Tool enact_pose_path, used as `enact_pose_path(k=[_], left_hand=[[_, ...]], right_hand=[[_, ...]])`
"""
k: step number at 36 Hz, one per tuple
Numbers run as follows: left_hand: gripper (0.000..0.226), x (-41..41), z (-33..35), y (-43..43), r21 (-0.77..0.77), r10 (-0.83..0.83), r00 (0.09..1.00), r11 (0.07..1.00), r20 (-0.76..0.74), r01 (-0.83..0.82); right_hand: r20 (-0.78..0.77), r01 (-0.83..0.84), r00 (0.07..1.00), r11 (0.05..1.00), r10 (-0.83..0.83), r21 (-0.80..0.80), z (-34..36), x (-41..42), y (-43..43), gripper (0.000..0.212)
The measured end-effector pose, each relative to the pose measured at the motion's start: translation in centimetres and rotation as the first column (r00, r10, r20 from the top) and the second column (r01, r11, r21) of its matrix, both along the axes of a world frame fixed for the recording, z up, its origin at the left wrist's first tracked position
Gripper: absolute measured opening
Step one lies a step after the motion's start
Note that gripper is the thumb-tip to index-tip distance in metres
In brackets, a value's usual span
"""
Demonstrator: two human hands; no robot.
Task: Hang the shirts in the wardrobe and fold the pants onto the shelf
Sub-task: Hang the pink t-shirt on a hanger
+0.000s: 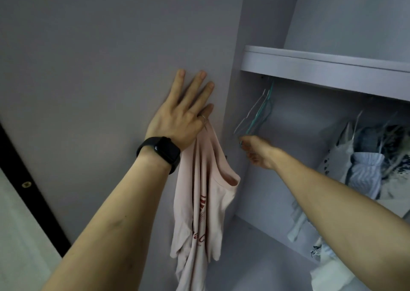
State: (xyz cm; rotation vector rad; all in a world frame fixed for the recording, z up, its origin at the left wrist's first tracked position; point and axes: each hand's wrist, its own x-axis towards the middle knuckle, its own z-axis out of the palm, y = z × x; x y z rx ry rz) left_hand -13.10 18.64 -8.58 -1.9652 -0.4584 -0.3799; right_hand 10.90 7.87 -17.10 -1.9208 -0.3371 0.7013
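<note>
Nearest, 2 bare forearms reach up into the wardrobe. 1 pink shirt (199, 191) with a red print hangs limp against the front edge of the wardrobe's side panel (111, 58), its neck opening sagging to the right. Its top bunches into a narrow point right under the outer edge of the left hand (179, 115), just below the little finger. 1 black smartwatch (165, 151) wraps that wrist, and 1 thin ring (203, 117) sits on the little finger.

The left hand lies flat on the panel with 4 fingers (196, 89) straight and spread, pointing up. The thumb is hidden, so how the shirt is caught beneath cannot be told.

Further in, the right hand (258, 152) has its fingers curled round the lower end of the wire hangers (255, 115). They are blurred, but at least 2 show, 1 white and 1 teal, hooked up under the front edge of the 1 shelf (321, 66). The shirt is well apart from this hand.

Farthest, toward the right end below the shelf, several hung garments (363, 168) crowd together, too blurred to count.
</note>
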Motion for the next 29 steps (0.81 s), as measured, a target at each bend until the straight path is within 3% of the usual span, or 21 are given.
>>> enact_pose_path(k=[8, 15, 21, 29], left_hand=[[0.059, 0.1, -0.3, 0.6, 0.058, -0.01, 1.0, 0.998, 0.015, 0.009], [0.059, 0.2, -0.6, 1.3, 0.043, -0.037, 0.999, 0.998, 0.03, 0.035], [0.059, -0.1, -0.6, 0.7, -0.008, -0.073, 0.997, 0.997, -0.003, 0.073], [0.061, -0.8, 0.2, 0.4, -0.161, -0.056, 0.998, 0.986, -0.042, 0.049]], right_hand=[[0.202, 0.042, 0.977, 0.994, -0.062, 0.102, -2.4, -1.1, 3.5, 0.035], [0.453, 0.298, 0.866, 0.947, -0.213, -0.124, -2.3, 0.1, 2.8, 0.082], [0.587, 0.448, 0.75, 0.887, -0.304, -0.113, -0.3, 0.1, 0.3, 0.074], [0.51, 0.43, 0.802, 0.893, -0.311, -0.131, 2.8, -1.5, -6.0, 0.073]])
